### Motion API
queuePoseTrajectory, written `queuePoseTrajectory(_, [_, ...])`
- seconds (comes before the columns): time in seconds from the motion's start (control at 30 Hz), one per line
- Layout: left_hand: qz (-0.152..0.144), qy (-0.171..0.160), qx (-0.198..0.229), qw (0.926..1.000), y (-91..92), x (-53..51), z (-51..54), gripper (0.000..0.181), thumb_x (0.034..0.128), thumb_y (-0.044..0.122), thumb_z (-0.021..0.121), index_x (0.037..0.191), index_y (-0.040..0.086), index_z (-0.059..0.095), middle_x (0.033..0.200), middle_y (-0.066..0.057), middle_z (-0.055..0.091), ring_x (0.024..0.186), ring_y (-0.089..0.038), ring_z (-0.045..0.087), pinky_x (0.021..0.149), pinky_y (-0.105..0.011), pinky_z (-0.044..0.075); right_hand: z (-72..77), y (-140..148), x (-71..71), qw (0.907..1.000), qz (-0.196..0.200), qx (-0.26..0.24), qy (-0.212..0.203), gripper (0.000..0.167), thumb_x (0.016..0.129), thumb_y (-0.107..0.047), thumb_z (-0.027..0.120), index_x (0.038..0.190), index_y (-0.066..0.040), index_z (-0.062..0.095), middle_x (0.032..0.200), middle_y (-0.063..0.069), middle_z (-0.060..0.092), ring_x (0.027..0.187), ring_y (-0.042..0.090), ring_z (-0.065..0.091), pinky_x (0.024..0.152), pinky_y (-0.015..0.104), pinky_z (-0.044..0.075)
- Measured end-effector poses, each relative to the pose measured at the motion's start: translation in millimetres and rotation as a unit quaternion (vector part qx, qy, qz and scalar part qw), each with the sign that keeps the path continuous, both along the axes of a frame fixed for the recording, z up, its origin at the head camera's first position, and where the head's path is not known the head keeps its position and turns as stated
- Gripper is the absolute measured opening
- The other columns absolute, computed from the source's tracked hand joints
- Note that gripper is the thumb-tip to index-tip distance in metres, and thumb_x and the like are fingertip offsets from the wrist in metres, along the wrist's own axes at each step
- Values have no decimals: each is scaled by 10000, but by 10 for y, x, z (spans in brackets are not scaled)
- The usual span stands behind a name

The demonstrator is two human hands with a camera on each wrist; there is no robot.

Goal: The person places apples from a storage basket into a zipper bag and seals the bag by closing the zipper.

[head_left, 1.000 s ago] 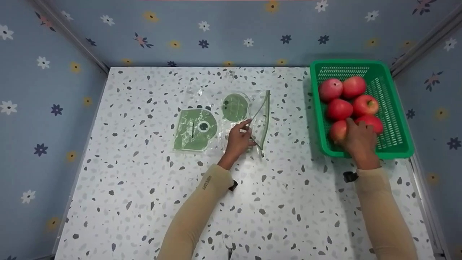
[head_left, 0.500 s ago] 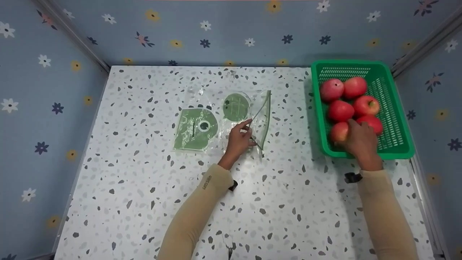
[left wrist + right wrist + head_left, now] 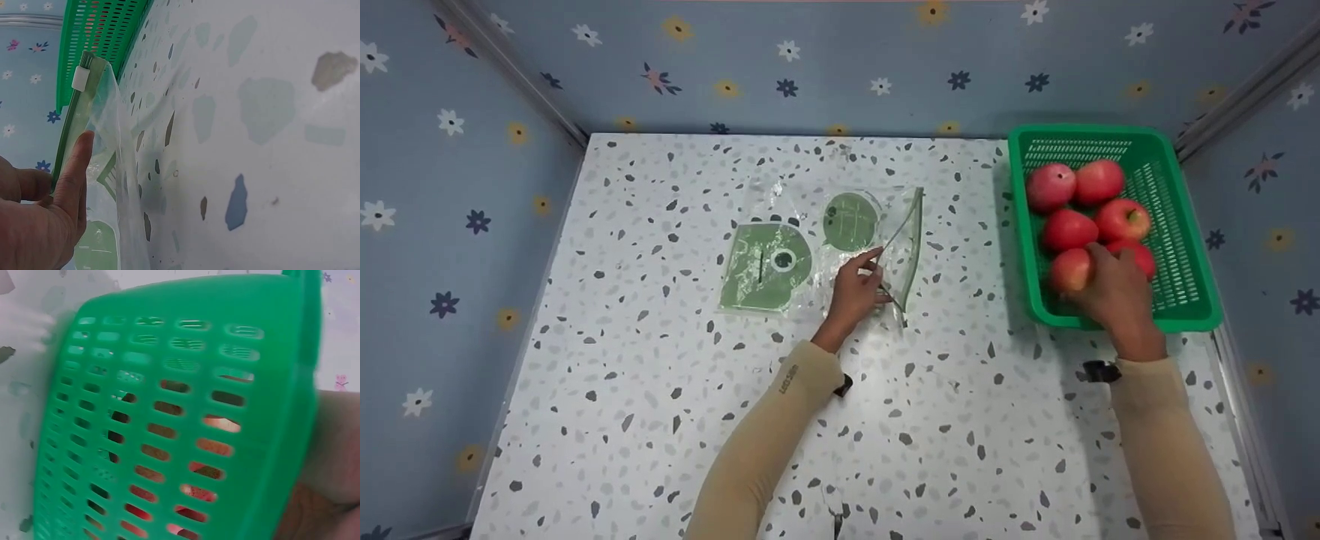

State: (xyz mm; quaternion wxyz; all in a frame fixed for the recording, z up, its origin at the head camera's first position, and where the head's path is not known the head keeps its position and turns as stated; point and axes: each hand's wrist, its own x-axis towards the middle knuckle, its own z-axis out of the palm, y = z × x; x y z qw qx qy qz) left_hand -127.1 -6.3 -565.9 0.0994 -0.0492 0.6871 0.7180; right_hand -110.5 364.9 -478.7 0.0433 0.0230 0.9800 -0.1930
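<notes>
A clear plastic zip bag (image 3: 769,270) with green printing lies flat on the speckled table. Its mouth is parted at the right, where my left hand (image 3: 855,292) pinches one green zip edge and draws it away from the other. A white slider (image 3: 81,79) sits near the end of the zip in the left wrist view. Over at the right, my right hand (image 3: 1117,296) reaches into a green basket (image 3: 1189,225) and grips the near-left apple (image 3: 1071,270). Its thumb is mostly hidden. In the right wrist view the basket wall (image 3: 169,399) covers most of the hand.
Several other red apples, including one at the back (image 3: 1100,181), sit in the basket around my right hand. The basket stands at the table's right back corner. Flower-patterned walls (image 3: 840,67) enclose the table (image 3: 660,420) at the back and both sides.
My right hand has shifted slightly to the right and toward me, and the gripped apple has moved a little right, showing more of itself. The left hand and bag have stayed put.
</notes>
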Motion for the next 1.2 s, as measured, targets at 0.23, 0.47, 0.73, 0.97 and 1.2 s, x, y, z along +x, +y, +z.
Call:
queuePoseTrajectory(0.23, [-23, 23, -77, 10000, -3, -5, 3, 405, 1079, -10, 516, 1479, -26, 572, 1083, -124, 536, 691, -118, 616, 637, -304, 643, 99, -43, 25, 9981, 70, -199, 581, 605, 820, -31, 817, 1334, 111, 531, 1315, 415, 476, 1206, 560, 435, 940, 769, 440])
queuePoseTrajectory(0.47, [15, 7, -91, 10000, 5, -13, -7, 407, 1067, -25, 514, 1469, -34, 580, 1059, -108, 536, 685, -119, 614, 626, -299, 643, 191, -111, 52, 9972, 82, -210, 718, 696, 833, -7, 824, 1430, 116, 487, 1397, 439, 411, 1236, 573, 424, 960, 789, 437])
queuePoseTrajectory(0.73, [-2, -44, -2, 10000, -1, -16, -9, 414, 1068, -34, 507, 1478, -32, 570, 1051, -95, 515, 663, -114, 591, 635, -304, 648, 321, -256, 49, 9963, 176, -249, 810, 742, 843, -4, 820, 1488, 93, 466, 1363, 411, 406, 1211, 554, 426, 939, 769, 461])
queuePoseTrajectory(0.97, [-44, 4, -14, 10000, -14, 3, -6, 414, 1080, -11, 501, 1489, -25, 560, 1075, -113, 515, 637, -106, 580, 646, -305, 649, 405, -410, 37, 9908, 412, -381, 1232, 740, 800, 61, 836, 1464, 63, 508, 1342, 374, 432, 1202, 535, 453, 939, 742, 464])
queuePoseTrajectory(1.2, [-93, 25, 20, 10000, -14, 8, -9, 415, 1085, -7, 495, 1496, -28, 548, 1086, -118, 510, 660, -124, 578, 649, -303, 646, 456, -557, 5, 9851, 638, -313, 1564, 679, 788, 87, 810, 1409, 51, 539, 1326, 366, 447, 1219, 526, 464, 957, 723, 468])
